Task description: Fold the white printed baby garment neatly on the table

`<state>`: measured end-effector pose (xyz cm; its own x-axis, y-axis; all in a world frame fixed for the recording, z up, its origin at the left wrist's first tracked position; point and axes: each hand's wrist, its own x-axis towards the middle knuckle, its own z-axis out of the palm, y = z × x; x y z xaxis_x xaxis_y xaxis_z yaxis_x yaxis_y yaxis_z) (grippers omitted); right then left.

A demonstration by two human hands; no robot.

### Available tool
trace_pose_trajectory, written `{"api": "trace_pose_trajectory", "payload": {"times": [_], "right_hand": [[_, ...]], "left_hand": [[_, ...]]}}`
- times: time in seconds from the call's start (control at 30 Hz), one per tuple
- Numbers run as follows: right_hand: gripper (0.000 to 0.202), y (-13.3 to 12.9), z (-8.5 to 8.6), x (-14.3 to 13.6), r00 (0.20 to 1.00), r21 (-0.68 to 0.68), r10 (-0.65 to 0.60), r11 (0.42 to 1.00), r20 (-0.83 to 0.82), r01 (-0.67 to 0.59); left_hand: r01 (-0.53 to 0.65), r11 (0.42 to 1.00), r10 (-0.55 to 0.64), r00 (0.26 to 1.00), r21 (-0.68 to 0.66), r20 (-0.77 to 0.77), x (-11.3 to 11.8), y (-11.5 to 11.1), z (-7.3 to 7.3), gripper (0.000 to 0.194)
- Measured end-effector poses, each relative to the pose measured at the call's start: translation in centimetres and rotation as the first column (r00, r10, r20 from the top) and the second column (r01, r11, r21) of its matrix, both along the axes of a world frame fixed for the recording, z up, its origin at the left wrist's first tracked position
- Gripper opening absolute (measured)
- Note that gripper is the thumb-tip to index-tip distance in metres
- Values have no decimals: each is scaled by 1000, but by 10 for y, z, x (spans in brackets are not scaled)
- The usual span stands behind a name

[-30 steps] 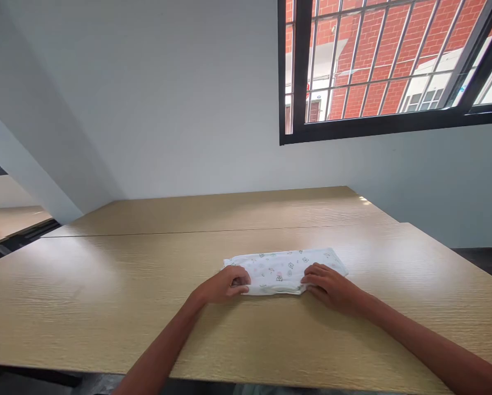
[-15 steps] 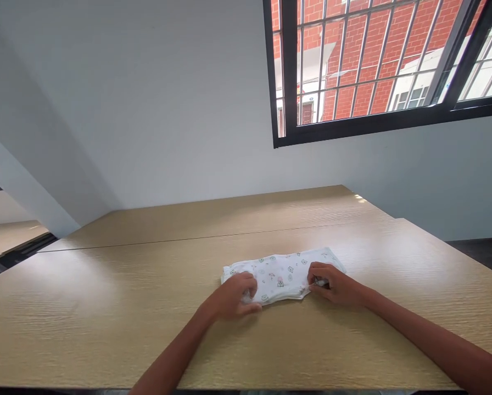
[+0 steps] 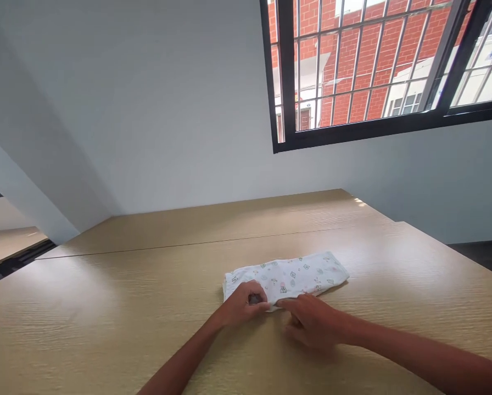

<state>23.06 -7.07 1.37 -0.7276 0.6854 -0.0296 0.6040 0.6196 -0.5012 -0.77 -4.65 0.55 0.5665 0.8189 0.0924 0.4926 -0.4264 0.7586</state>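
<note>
A folded white cloth garment (image 3: 291, 274) with a small animal-like print lies flat on the wooden table, long side across my view. What kind of garment it is, the folds do not show. My left hand (image 3: 246, 304) is at its front left part, fingers curled over the fabric and thumb along the front edge, in a pinch. To the right, my right hand (image 3: 314, 321) reaches in with its index finger stretched out, the tip touching the front edge close to my left thumb. Its other fingers are bent under and slightly blurred.
The light wooden table (image 3: 118, 307) spreads widely around the garment, with a seam running across its far part. Behind it rises a pale wall (image 3: 180, 137) with a barred, dark-framed window (image 3: 365, 129) at upper right. Part of another table (image 3: 11, 241) shows at far left.
My right hand has left the garment's right part and moved left and nearer to me along the front edge. My left hand has shifted slightly right, its thumb now at that edge.
</note>
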Motion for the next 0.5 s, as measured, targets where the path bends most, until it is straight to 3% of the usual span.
{"api": "trace_pose_trajectory", "payload": {"times": [0.07,0.1,0.2,0.27,0.4,0.5], "right_hand": [[34,5,2,-6,998,-214,-8,977,-69,-7],[36,7,2,-9,994,-347,-46,938,-103,8],[36,7,3,-14,958,-673,-249,734,-140,93],[30,6,0,-14,939,-742,-309,663,-153,98],[31,4,-6,-9,962,-665,-199,747,-187,25],[24,5,-8,-7,973,-598,-128,801,-192,-13]], "left_hand": [[1,1000,0,999,-14,38,0,0,-1,17],[-4,1000,5,999,-16,51,1,1,-2,16],[-50,999,50,998,-7,44,3,1,-4,10],[-66,998,66,998,10,15,6,0,-4,11],[-54,994,61,996,91,-73,6,-1,2,15],[-123,966,163,972,227,-169,-12,4,10,18]]}}
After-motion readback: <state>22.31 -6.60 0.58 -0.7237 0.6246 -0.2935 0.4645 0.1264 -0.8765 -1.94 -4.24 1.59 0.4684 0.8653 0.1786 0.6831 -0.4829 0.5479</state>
